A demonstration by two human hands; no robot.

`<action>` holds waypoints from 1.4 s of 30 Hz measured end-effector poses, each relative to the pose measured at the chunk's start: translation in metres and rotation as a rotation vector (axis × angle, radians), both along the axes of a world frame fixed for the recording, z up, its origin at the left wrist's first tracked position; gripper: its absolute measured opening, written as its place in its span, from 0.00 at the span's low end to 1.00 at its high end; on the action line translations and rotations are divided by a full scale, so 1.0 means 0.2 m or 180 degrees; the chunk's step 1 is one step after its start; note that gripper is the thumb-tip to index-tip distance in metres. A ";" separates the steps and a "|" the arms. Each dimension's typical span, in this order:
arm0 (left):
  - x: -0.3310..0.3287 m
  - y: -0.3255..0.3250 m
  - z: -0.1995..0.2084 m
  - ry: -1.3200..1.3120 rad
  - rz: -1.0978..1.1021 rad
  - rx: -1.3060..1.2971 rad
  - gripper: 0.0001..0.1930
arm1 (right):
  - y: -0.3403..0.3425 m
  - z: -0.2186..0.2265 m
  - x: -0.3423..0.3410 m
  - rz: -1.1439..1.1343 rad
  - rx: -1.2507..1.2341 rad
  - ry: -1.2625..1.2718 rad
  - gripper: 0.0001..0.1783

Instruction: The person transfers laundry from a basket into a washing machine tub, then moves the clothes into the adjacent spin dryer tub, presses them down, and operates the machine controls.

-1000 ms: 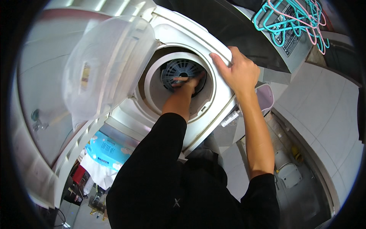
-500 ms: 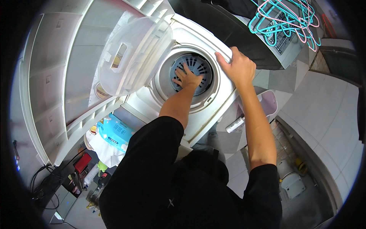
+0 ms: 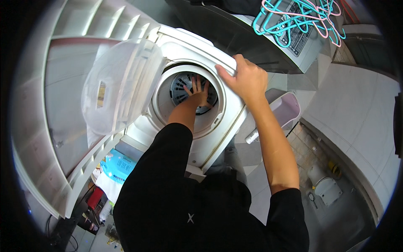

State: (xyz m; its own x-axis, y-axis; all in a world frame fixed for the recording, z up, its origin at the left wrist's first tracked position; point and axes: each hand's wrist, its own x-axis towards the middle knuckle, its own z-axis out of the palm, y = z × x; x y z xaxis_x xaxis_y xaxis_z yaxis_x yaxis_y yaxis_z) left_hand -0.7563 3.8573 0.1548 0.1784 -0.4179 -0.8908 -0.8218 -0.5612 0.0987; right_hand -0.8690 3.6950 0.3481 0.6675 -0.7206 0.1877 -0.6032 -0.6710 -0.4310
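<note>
A white washing machine stands before me with its round tub open. My left hand reaches down inside, fingers spread over the dark slotted disc at the bottom. Nothing shows in that hand; whether it touches the disc I cannot tell. My right hand grips the machine's right top edge, its thumb on the white top and its other fingers bent over the outer side. To the left, a translucent inner lid is tilted up beside the opening. Beyond it the large white outer cover is raised.
Blue and pink hangers lie on a laptop at the far right. A pale pink bin and a white bottle are on the floor to the right. A blue soft pack lies left of my left arm.
The machine has shifted left in the picture as my view moved. My left hand has moved across the disc toward its right side, fingers still spread. My right hand keeps its hold on the edge.
</note>
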 end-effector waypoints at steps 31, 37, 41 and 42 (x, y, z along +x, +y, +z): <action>-0.08 0.00 0.07 -0.1072 0.3195 -0.0623 0.64 | 0.00 -0.01 0.00 0.0071 -0.0105 -0.0241 0.27; -0.14 -0.13 0.05 -0.0869 0.5121 -0.0177 0.66 | 0.01 0.00 0.00 0.0128 0.0063 -0.0226 0.28; -0.13 -0.08 -0.01 -0.0972 0.4509 -0.0087 0.69 | 0.00 -0.01 0.01 0.0127 0.0001 -0.0270 0.29; -0.15 -0.07 -0.02 -0.1013 0.4341 -0.0082 0.70 | -0.01 -0.01 0.00 0.0126 0.0004 -0.0262 0.29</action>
